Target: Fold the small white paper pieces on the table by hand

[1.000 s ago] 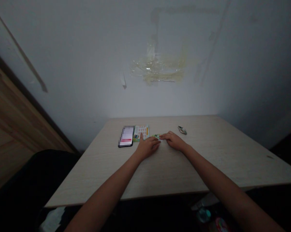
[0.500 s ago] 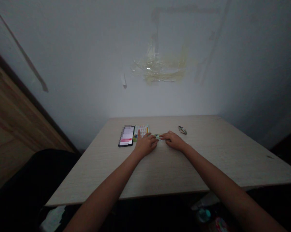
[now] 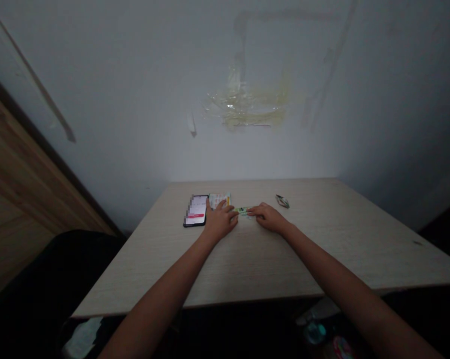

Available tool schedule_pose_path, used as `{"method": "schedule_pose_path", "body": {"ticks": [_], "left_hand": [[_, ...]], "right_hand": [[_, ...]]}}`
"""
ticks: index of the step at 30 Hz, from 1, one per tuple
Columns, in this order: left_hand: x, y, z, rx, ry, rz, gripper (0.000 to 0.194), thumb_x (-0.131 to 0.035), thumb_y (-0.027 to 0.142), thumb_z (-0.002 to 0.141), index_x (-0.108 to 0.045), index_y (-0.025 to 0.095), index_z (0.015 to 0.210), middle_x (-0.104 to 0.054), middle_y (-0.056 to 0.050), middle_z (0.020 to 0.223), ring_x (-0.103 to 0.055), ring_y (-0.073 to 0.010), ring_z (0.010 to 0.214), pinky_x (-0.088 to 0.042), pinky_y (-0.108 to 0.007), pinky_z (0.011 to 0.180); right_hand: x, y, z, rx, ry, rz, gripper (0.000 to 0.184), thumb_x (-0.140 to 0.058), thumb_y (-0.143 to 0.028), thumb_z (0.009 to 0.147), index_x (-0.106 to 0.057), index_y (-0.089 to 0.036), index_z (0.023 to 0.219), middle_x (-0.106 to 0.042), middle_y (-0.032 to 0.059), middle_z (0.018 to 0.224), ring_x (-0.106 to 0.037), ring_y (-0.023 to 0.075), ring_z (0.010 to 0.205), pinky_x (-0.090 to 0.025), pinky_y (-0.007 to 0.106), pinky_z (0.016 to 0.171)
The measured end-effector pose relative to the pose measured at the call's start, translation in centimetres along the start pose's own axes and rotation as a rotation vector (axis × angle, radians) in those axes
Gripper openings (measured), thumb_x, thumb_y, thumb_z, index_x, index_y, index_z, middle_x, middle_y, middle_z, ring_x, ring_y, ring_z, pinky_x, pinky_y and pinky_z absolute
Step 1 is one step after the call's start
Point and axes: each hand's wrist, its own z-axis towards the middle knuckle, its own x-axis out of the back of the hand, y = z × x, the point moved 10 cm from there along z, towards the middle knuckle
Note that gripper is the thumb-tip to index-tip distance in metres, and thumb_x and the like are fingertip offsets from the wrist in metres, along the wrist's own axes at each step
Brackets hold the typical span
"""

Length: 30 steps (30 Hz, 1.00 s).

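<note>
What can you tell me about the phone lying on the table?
It is a slim smartphone with a dark edge, lying flat with its screen facing up and its long sides running roughly away from the person. The screen looks pale, with a pink-red band low down, but its content is blurred out. It rests on a pale wood-look table near the far edge, beside a printed card. The thumb of the left hand is very close to its right edge; whether they touch cannot be told.

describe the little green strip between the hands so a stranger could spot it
On the pale table, find where the left hand and right hand meet. The narrow green printed strip sits between their fingers, smaller than the black phone to its left, greener than the silvery scrap to its right.
</note>
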Motion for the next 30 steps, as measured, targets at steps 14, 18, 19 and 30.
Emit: {"method": "schedule_pose_path", "body": {"ticks": [14,18,19,30], "left_hand": [[0.10,-0.02,-0.11,0.002,0.008,0.035,0.026,-0.051,0.040,0.092,-0.072,0.038,0.107,-0.069,0.001,0.124,-0.043,-0.0315,0.136,0.002,-0.074,0.112],[-0.10,-0.13,-0.11,0.010,-0.015,0.031,0.026,-0.053,0.040,0.091,-0.072,0.039,0.109,-0.069,0.002,0.125,-0.042,-0.0316,0.136,0.000,-0.072,0.113],[-0.14,-0.14,-0.11,0.009,-0.020,0.031,0.026,-0.053,0.040,0.091,-0.072,0.039,0.109,-0.069,0.002,0.125,-0.042,-0.0320,0.136,0.000,-0.072,0.113],[-0.52,-0.59,-0.16,0.048,-0.035,0.025,0.027,-0.052,0.042,0.092,-0.071,0.041,0.111,-0.066,0.003,0.131,-0.038,-0.0321,0.139,-0.001,-0.072,0.113]], "right_hand": [[0.24,-0.44,0.04,0.007,0.008,-0.010,0.048,-0.051,-0.005,0.079,-0.069,-0.023,0.120,-0.069,0.0030,0.124,-0.057,0.0219,0.102,-0.046,0.040,0.095],[0.33,-0.43,0.02,0.009,0.018,-0.002,0.048,-0.051,-0.005,0.079,-0.070,-0.023,0.119,-0.069,0.0028,0.124,-0.058,0.0219,0.102,-0.046,0.040,0.096],[0.33,-0.42,0.01,0.009,0.019,0.001,0.047,-0.051,-0.005,0.079,-0.070,-0.023,0.119,-0.069,0.0031,0.125,-0.058,0.0220,0.102,-0.046,0.040,0.095],[-0.01,0.06,0.02,0.014,0.016,0.015,0.049,-0.051,-0.005,0.079,-0.069,-0.023,0.120,-0.068,0.0036,0.125,-0.058,0.0218,0.103,-0.046,0.040,0.095]]}}
